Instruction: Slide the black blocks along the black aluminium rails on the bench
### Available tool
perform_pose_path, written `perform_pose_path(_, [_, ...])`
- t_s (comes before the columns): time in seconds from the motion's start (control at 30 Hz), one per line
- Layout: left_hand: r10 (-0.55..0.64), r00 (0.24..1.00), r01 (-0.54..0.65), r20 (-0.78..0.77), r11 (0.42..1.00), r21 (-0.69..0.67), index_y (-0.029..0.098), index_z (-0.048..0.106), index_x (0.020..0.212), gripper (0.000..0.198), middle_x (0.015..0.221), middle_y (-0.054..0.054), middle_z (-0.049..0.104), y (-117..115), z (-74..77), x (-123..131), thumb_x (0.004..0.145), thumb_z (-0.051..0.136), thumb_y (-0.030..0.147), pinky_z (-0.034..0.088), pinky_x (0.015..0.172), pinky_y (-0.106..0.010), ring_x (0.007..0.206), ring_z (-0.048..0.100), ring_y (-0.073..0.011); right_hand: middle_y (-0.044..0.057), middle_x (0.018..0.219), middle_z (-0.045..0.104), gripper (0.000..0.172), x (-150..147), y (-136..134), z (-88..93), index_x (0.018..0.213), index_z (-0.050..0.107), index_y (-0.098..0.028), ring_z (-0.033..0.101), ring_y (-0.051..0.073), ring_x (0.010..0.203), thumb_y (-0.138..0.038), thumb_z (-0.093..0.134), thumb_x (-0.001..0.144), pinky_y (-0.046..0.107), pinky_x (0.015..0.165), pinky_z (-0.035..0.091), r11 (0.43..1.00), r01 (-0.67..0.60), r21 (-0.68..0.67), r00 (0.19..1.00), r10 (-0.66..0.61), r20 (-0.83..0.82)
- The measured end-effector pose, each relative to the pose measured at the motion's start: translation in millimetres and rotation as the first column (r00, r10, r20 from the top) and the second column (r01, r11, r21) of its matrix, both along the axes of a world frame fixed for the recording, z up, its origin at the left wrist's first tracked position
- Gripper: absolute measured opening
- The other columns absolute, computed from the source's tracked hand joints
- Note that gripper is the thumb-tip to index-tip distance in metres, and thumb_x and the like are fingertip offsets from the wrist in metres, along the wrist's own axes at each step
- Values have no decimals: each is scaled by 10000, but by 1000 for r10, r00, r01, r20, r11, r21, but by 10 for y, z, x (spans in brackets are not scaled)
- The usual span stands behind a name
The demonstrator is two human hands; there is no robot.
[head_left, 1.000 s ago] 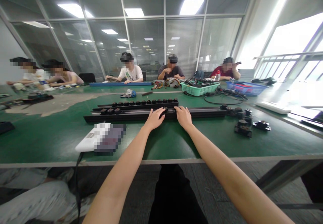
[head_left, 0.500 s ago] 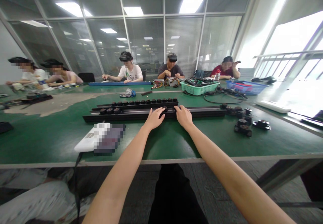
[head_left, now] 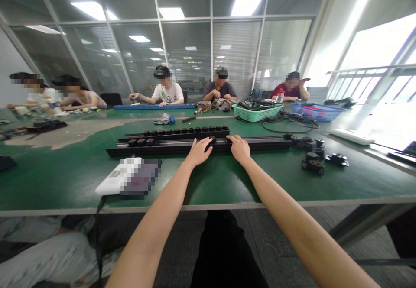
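Note:
A long black rail [head_left: 266, 144] lies across the table in front of me. My left hand [head_left: 198, 152] rests over its middle, fingers across the top and thumb at the front side. At the fingertips of that hand sits a small black socket-like module [head_left: 212, 140]. My right hand [head_left: 240, 150] is a little to the right, with its fingers stretched over the rail's top and nothing visible in them. Three round black modules [head_left: 141, 142] sit in the left part of the rail. Behind it, a second black rail [head_left: 188, 131] carries a row of similar modules.
Loose black modules [head_left: 313, 163] lie to the right. A white device [head_left: 118, 177] is at front left. Farther back are a green basket [head_left: 258, 114] of cables, a blue basket [head_left: 318, 113] and a blue-grey cloth [head_left: 164, 119]. Several people sit across the table.
My right hand has shifted slightly to the right along the rail, away from my left hand. The left hand and the rails look unmoved.

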State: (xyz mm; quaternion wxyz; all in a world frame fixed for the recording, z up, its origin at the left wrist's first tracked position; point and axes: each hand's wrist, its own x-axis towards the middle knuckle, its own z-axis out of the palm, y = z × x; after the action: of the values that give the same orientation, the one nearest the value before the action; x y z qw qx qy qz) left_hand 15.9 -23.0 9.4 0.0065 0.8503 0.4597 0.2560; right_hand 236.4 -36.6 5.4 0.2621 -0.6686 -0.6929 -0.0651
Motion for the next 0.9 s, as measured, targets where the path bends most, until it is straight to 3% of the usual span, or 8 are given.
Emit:
perform_pose_path(0.3, [-12,1000,12,6,1000,2,216,523,1525,495,1611,-118,517,9,-10,6,1058,422,349,121,1322,-580,1524,449,-232,71,1458,608,670,154,54,-38,1517,584,-306,620,218,1256,-49,333,951,343,1099,435,995,-102,3,993,102,-53])
perform_pose_path(0.63, [-16,1000,16,14,1000,1,224,528,1520,494,1614,-118,513,2,-6,9,1054,426,351,131,1319,-587,1529,442,-233,97,1301,681,673,121,20,-11,1523,585,-308,635,237,1185,-52,343,950,344,1074,426,999,-46,-6,998,46,-36])
perform_pose_path(0.9, [-17,1000,17,16,1000,-3,243,522,1524,492,1616,-110,513,7,-10,9,1056,422,355,137,1314,-603,1533,437,-234,106,1305,695,595,101,1,1,1522,584,-299,618,249,1203,-123,356,1002,378,1110,393,999,-39,-8,999,39,-5])
